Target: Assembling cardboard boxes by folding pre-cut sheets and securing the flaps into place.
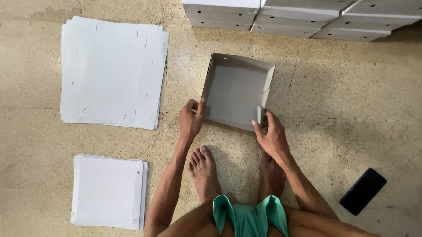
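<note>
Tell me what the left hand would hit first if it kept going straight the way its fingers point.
The left hand points up and away, already touching the near-left corner of the half-folded grey cardboard box. Going on, it would likely meet that box's left wall first.

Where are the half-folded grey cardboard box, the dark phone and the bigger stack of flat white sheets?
Half-folded grey cardboard box (235, 90), head view, inner floor.
Dark phone (362, 191), head view, screen middle.
Bigger stack of flat white sheets (112, 73), head view, top sheet.
</note>
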